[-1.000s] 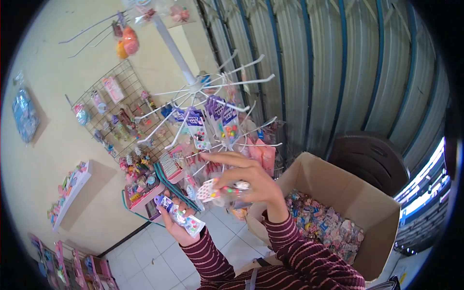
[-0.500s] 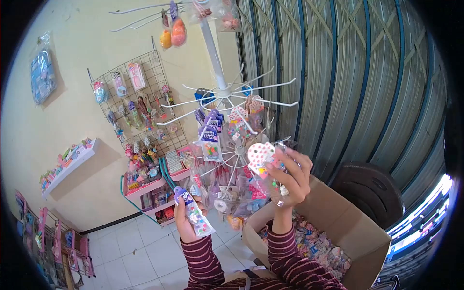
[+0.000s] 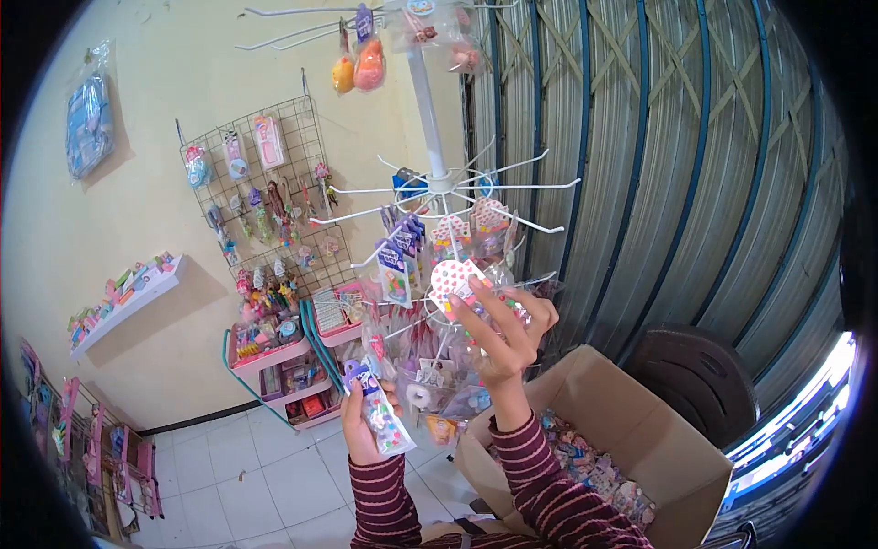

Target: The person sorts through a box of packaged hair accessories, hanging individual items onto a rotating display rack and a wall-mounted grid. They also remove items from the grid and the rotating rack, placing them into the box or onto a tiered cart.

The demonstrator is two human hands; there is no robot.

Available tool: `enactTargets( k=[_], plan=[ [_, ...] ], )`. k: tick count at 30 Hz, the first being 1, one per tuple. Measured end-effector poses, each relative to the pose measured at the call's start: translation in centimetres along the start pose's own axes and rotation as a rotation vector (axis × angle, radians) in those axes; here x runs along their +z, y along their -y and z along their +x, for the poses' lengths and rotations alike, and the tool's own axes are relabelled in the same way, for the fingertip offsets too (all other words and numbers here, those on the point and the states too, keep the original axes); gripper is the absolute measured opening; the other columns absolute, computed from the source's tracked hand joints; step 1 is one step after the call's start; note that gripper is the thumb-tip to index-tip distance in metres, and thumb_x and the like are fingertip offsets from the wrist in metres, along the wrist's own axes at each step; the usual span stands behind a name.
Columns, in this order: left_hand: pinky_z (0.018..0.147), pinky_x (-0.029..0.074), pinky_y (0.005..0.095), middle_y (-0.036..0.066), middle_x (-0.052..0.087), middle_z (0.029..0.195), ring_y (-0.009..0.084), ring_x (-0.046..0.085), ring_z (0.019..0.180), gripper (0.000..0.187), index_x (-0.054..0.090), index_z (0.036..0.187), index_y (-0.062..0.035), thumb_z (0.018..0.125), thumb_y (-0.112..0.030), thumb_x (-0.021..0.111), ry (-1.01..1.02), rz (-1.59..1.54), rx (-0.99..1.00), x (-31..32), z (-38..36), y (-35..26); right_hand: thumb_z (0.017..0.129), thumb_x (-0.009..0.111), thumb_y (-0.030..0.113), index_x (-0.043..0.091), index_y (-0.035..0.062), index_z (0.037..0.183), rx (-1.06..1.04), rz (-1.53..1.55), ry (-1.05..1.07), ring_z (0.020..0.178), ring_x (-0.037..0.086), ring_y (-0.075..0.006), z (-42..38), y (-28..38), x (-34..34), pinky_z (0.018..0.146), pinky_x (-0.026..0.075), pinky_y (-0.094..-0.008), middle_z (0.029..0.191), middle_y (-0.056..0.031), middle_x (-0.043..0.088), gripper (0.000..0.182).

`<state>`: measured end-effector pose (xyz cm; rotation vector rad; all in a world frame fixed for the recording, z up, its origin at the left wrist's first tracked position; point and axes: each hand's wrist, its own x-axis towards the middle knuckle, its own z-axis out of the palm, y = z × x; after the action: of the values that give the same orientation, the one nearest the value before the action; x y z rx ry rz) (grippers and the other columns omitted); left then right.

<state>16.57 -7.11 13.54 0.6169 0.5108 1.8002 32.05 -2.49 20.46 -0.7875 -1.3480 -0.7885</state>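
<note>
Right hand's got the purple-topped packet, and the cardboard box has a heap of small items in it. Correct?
Wrong hand: the purple-topped packet is in the left hand, as the head view shows. The cardboard box does have a heap of small items in it.

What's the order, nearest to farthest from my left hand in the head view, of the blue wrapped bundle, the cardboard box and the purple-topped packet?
1. Purple-topped packet: held in your left hand.
2. Cardboard box: low, to that hand's right.
3. Blue wrapped bundle: high on the wall, far left.
</note>
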Motion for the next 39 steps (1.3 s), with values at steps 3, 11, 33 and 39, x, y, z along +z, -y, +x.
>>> enactTargets(
  k=[3, 11, 33, 39],
  plan=[
    [0.044, 0.045, 0.0247, 0.01, 0.054, 0.068, 0.0135, 0.052, 0.053, 0.027, 0.048, 0.082, -0.0006, 0.083, -0.027, 0.042, 0.0, -0.016, -0.011, -0.3, 0.1, -0.2, 0.06, 0.062, 0.025, 0.065, 0.0187, 0.075, -0.011, -0.063, -0.006, 0.082, 0.043, -0.0173, -1.0, -0.6, 0.2, 0.072, 0.03, -0.0305, 0.087, 0.0017, 0.06, 0.017],
    [0.044, 0.044, 0.0247, 0.01, 0.054, 0.068, 0.0137, 0.052, 0.053, 0.026, 0.047, 0.083, -0.0008, 0.083, -0.026, 0.042, 0.001, -0.048, -0.038, -0.6, 0.4, 0.1, 0.062, 0.057, 0.023, 0.065, 0.0222, 0.078, 0.045, -0.084, -0.025, 0.081, 0.044, -0.0137, -1.1, -0.6, 0.2, 0.072, 0.029, -0.0283, 0.089, 0.0072, 0.059, 0.018],
    [0.046, 0.047, 0.0261, 0.012, 0.055, 0.069, 0.0163, 0.055, 0.055, 0.028, 0.047, 0.085, 0.0008, 0.083, -0.026, 0.043, 0.135, 0.061, 0.047, 0.9, 2.8, -2.8, 0.06, 0.057, 0.003, 0.058, 0.0118, 0.094, 0.074, -0.021, 0.218, 0.092, 0.046, -0.0212, -2.1, -3.7, 3.3, 0.079, 0.03, -0.0343, 0.105, -0.0016, 0.051, 0.036],
    [0.047, 0.048, 0.0254, 0.014, 0.056, 0.072, 0.0178, 0.057, 0.056, 0.032, 0.047, 0.087, 0.0028, 0.083, -0.029, 0.043, 0.22, 0.178, 0.071, 1.4, 4.8, -3.4, 0.068, 0.058, 0.001, 0.057, 0.0024, 0.085, 0.262, 0.506, 0.136, 0.079, 0.052, -0.0223, 2.3, -0.7, 4.1, 0.063, 0.042, -0.0268, 0.086, -0.0076, 0.056, 0.017]
  ],
)
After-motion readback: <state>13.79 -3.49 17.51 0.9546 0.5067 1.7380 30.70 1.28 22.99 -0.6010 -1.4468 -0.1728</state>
